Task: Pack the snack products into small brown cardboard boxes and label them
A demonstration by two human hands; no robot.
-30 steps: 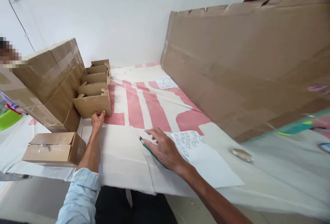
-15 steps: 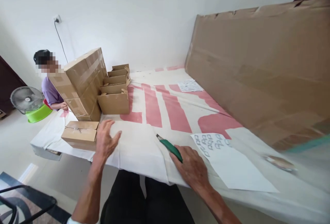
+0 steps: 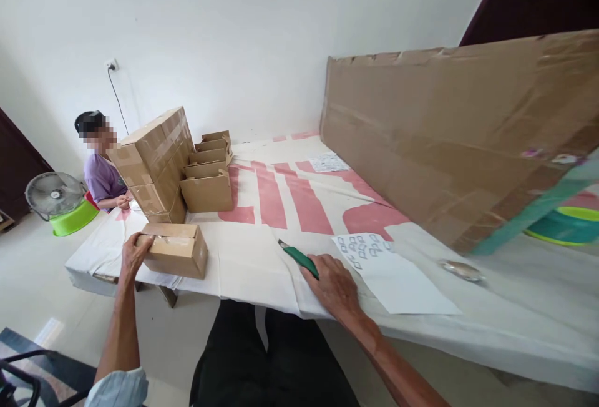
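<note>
My left hand (image 3: 132,256) grips the left end of a small closed cardboard box (image 3: 180,258), with its thumb on the top and tape along the seam. The box lies near the table's front edge. A green utility knife (image 3: 300,260) is in my right hand (image 3: 335,287), which rests on the cloth-covered table (image 3: 253,263). The knife's tip points up and to the left. Just right of that hand lies a white sheet of paper (image 3: 407,285) with small box-like drawings.
Behind the small box stand stacked taped cartons (image 3: 159,163) and a row of open boxes (image 3: 206,191). A large cardboard panel (image 3: 435,138) leans at the right. A shiny oval object (image 3: 462,271) lies near it. Another person (image 3: 103,177) sits at the far left by a fan (image 3: 56,195).
My left hand has moved from the box's right side to its left end and taken hold. The box now sits farther right. My right hand still holds the knife; the view has shifted.
</note>
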